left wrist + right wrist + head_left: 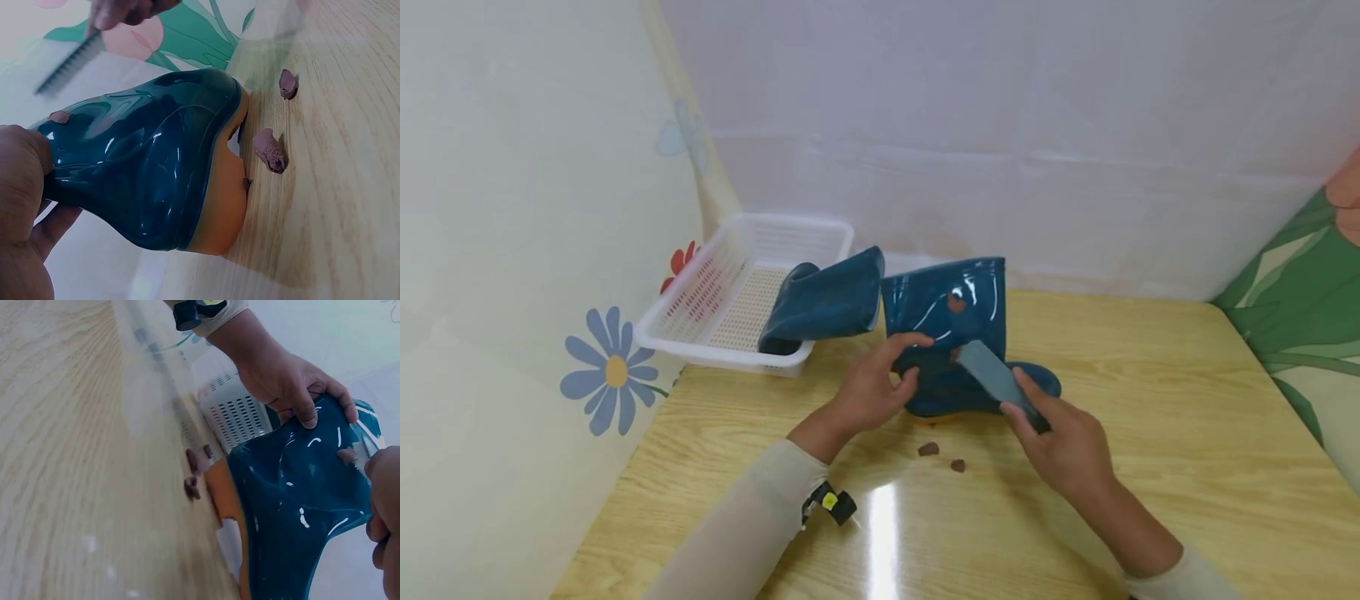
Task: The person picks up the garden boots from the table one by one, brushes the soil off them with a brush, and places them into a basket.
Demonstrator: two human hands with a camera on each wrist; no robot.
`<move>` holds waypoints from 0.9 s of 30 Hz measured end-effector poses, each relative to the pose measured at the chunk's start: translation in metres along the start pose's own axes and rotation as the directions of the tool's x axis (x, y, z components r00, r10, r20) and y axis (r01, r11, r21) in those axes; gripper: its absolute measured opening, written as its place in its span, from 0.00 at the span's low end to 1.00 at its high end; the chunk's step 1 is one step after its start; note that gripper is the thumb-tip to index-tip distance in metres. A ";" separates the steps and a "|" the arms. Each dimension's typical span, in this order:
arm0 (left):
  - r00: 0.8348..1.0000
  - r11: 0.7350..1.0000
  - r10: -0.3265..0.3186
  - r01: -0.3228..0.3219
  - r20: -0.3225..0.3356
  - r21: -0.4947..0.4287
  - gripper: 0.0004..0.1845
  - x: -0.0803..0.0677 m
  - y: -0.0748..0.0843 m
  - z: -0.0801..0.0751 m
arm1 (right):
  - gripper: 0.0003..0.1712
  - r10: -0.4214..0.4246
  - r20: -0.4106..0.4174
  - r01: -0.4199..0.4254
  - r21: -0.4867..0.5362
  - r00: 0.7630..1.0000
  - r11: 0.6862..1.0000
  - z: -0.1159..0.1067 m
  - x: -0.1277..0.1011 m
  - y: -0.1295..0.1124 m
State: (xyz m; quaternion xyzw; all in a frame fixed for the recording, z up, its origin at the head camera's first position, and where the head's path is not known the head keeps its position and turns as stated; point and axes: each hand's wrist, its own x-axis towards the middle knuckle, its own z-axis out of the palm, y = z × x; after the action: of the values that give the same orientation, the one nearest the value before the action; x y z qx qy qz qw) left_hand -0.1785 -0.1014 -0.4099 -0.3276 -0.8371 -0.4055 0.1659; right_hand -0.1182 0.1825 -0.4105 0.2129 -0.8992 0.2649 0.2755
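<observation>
The boot (pixel 951 333) stands upright on its orange sole near the middle of the table (pixel 1150 400), shaft up, toe pointing to the person's right. The left hand (pixel 872 387) comes in from the near left with the forearm low over the wood; its fingers curl round the back of the shaft just above the heel, thumb on the near face, so the boot is clamped there. The right hand (pixel 1063 442) reaches in from the near right with the wrist raised, its fingers closed round the handle of a brush (pixel 996 379), forefinger laid along the back. The grey brush slants up and left from that grip, its far end lying against the front of the shaft, just right of the left thumb. The boot is glossy dark teal rubber with bright highlights; a brownish-red smear (pixel 956 302) sits high on the shaft and a smaller patch shows near the brush end. The left wrist view shows the sole edge touching the wood and the comb-like bristle row above the boot. Two small brown lumps (pixel 928 449) lie on the table just in front of the sole. A second boot (pixel 823 304) lies on its side to the left, foot inside a white basket (pixel 700 292) and shaft leaning over its rim, close beside the upright one.
</observation>
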 end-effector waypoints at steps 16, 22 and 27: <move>0.999 0.999 0.035 -0.034 -0.010 0.023 0.27 -0.001 0.000 -0.001 | 0.31 0.021 0.068 -0.018 -0.041 0.997 0.999 0.003 0.002 -0.003; 1.000 1.000 0.000 0.000 0.007 0.019 0.27 0.000 0.000 -0.001 | 0.32 0.013 0.052 -0.012 -0.033 0.999 0.999 0.002 -0.002 0.001; 1.000 1.000 -0.017 0.017 0.013 0.016 0.27 -0.001 0.001 -0.002 | 0.34 -0.011 0.007 0.011 -0.016 1.000 1.000 0.000 0.003 -0.004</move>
State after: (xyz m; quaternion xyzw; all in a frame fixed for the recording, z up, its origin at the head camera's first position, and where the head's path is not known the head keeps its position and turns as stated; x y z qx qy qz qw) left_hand -0.1774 -0.1025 -0.4090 -0.3219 -0.8442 -0.3978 0.1595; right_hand -0.1185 0.1788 -0.4070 0.2167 -0.9010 0.2556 0.2756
